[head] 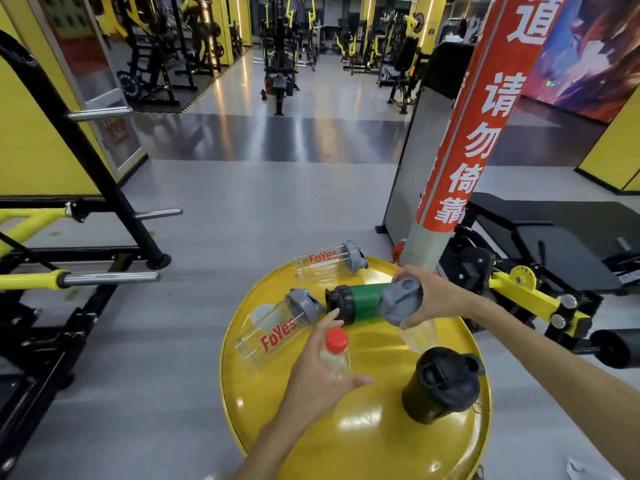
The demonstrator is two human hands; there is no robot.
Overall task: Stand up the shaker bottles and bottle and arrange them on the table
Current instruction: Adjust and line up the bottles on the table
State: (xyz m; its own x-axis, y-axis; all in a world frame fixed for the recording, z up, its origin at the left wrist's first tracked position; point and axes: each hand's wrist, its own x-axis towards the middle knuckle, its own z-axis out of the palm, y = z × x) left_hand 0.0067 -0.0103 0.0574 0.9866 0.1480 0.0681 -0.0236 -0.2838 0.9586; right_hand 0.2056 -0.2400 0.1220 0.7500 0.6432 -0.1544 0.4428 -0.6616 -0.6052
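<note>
My left hand (pixel 320 375) grips the red-capped bottle (pixel 336 358) upright near the middle of the yellow round table (pixel 363 445). My right hand (pixel 429 299) grips the grey lid of a clear shaker (pixel 405 306), tilted. Black shaker (pixel 441 384) stands upright; green shaker (pixel 360 303) and two clear FoYes shakers (pixel 277 332) lie flat.

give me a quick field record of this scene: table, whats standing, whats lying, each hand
table: round yellow top
standing: black shaker
lying: two clear FoYes shakers, far and left; green shaker
left hand: grips red-capped bottle
right hand: grips grey-lidded clear shaker by its lid
left to do: three shakers not yet upright
</note>
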